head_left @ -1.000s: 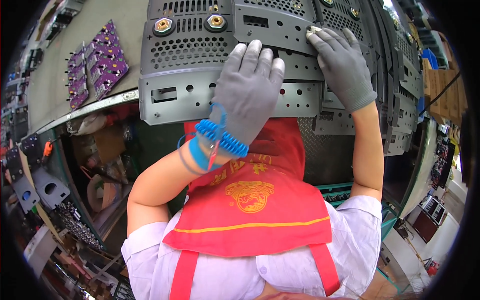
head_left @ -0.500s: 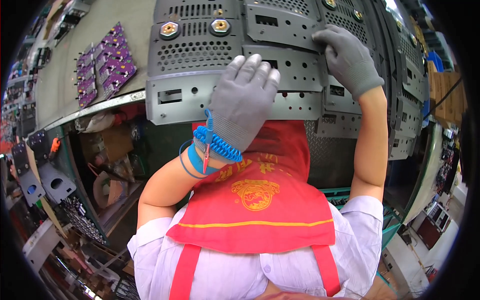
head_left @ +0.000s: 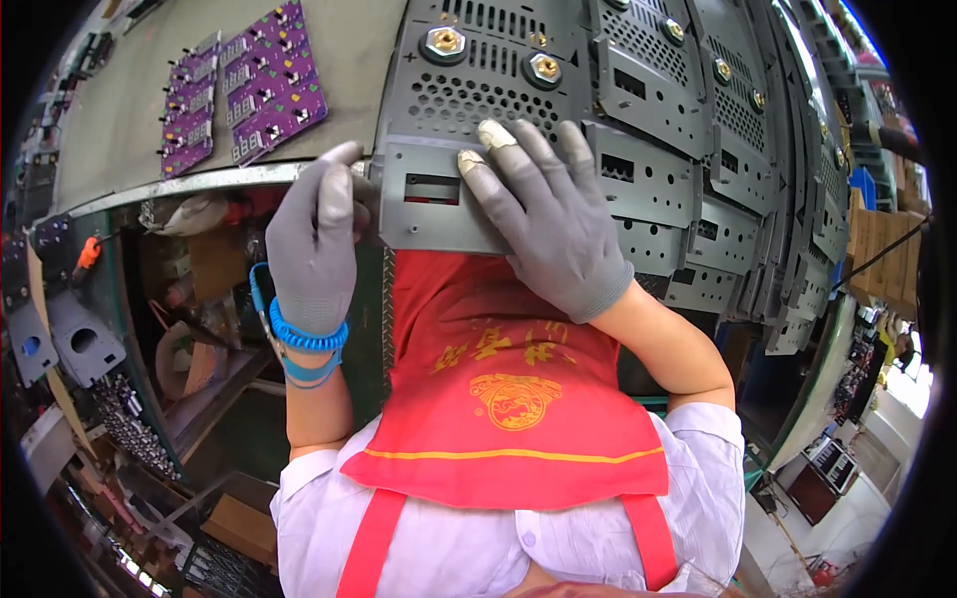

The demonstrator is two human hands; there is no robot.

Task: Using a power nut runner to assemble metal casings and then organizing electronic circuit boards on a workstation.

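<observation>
- Dark grey, perforated sheet-metal panel (head_left: 449,100) lies flat at the near edge of the grey counter (head_left: 110,140), front of the person; its plain slotted front flange reaches past that edge, over the red cloth apron (head_left: 508,374).
- Axis: flange runs left to right; panel body runs away from the person and out of the top of view, so full length can't be told.
- Right hand (head_left: 553,209), grey-gloved: on top of the panel, fingers a little apart, laid flat across flange and lower holes; not clamped on anything.
- Left hand (head_left: 311,244), grey-gloved: just beside the panel's left edge, fingers bent and close together; can't tell if it touches or pinches that edge.
- Key relation: panel lies right of the left hand, directly under the right; right is nearer.
- Two brass hexagonal fittings (head_left: 444,42) stand on the panel.
- More overlapping grey metal panels (head_left: 653,110) to its right.
- Purple circuit boards (head_left: 274,90) on counter, left.
- Blue coiled wrist strap (head_left: 309,339) on left wrist.
</observation>
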